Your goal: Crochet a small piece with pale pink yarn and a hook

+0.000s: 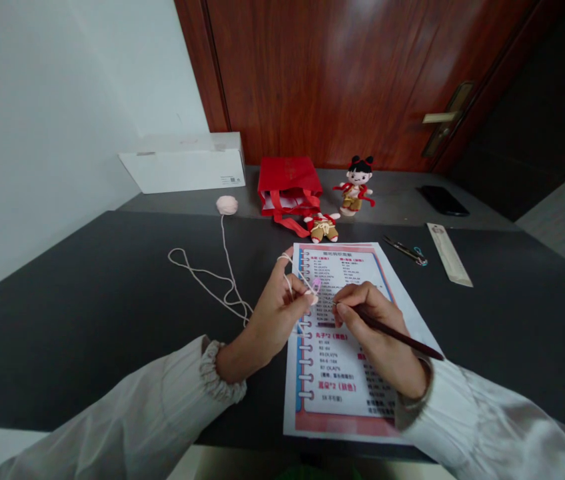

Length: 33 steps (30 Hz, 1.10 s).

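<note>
My left hand (277, 303) is closed, pinching a small pale crochet piece (314, 298) between thumb and fingers. Pale yarn (230, 257) loops over its raised index finger and trails left across the table to a yarn ball (226, 205). A small pink-purple stitch marker (317, 284) shows beside the piece. In my right hand (372, 323) is a crochet hook (397, 335) with a dark handle, gripped like a pen. Its tip is close to the piece but looks apart from it. Under both hands lies a printed pattern sheet (338, 393).
A white box (187, 167), a red gift bag (290, 183), a standing crochet doll (356, 187) and a headless doll body (322, 227) are at the back. Right of the sheet lie small metal tools (405, 250), a long white packet (449, 255) and a black phone (443, 200).
</note>
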Each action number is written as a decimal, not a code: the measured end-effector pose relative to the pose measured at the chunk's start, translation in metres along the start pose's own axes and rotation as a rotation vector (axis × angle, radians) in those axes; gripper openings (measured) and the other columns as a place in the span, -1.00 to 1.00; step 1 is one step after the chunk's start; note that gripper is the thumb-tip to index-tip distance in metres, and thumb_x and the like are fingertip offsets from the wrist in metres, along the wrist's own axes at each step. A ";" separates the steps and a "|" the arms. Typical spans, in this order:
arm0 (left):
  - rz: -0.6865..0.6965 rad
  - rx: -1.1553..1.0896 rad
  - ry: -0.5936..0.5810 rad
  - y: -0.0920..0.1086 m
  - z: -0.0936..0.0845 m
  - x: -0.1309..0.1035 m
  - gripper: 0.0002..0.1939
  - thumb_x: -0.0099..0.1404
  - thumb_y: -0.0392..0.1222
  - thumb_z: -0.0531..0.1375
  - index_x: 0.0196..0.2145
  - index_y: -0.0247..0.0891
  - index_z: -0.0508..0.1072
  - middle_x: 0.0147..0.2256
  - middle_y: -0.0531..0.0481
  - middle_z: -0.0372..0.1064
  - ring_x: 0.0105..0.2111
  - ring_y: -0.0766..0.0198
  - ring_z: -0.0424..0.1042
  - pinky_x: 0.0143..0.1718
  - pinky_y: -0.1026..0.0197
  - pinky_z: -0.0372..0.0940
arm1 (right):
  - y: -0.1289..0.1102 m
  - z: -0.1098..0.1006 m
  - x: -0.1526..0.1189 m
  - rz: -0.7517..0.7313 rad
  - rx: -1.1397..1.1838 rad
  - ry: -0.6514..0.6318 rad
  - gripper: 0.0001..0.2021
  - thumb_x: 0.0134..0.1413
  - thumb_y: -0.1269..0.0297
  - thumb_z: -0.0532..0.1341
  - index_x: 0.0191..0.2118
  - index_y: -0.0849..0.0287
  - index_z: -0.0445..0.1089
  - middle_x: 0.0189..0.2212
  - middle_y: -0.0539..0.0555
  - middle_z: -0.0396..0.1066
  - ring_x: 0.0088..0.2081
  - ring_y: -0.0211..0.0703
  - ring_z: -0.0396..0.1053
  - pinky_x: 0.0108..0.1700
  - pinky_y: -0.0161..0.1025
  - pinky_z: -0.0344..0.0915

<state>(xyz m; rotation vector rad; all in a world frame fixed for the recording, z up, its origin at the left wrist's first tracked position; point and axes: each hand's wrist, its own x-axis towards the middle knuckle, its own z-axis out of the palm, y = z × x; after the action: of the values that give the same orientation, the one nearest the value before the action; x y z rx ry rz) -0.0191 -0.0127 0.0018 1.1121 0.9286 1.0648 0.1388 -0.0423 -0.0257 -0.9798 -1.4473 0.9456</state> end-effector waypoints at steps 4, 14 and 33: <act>-0.023 -0.006 -0.002 -0.001 0.000 0.000 -0.16 0.11 -0.40 0.24 0.28 -0.25 -0.03 -0.52 0.20 0.23 -0.55 0.42 0.18 -0.48 0.28 0.08 | 0.001 0.000 0.004 0.025 0.073 -0.002 -0.85 0.16 0.33 0.17 -0.44 0.12 0.27 -0.51 -0.04 0.33 -0.45 -0.23 0.29 -0.36 -0.23 0.22; 0.001 0.018 -0.051 -0.001 -0.001 0.002 -0.18 0.12 -0.39 0.24 0.27 -0.28 -0.03 -0.49 0.16 0.25 -0.53 0.40 0.21 -0.48 0.27 0.10 | 0.006 0.001 0.012 0.224 0.400 0.008 -0.82 0.11 0.25 0.25 -0.46 0.14 0.30 -0.50 -0.06 0.38 -0.51 -0.29 0.31 -0.38 -0.27 0.25; 0.018 0.018 -0.138 -0.006 -0.004 0.005 -0.10 0.10 -0.37 0.26 0.30 -0.22 -0.11 -0.49 0.18 0.26 -0.53 0.43 0.23 -0.45 0.30 0.12 | 0.004 0.000 0.018 0.474 0.790 -0.040 -0.86 -0.01 0.34 0.35 -0.44 0.17 0.36 -0.51 -0.03 0.47 -0.53 -0.37 0.36 -0.43 -0.41 0.32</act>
<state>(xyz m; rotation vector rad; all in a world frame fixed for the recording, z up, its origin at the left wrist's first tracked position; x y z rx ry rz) -0.0203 -0.0074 -0.0053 1.1949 0.8215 0.9835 0.1379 -0.0235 -0.0238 -0.6974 -0.7371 1.7147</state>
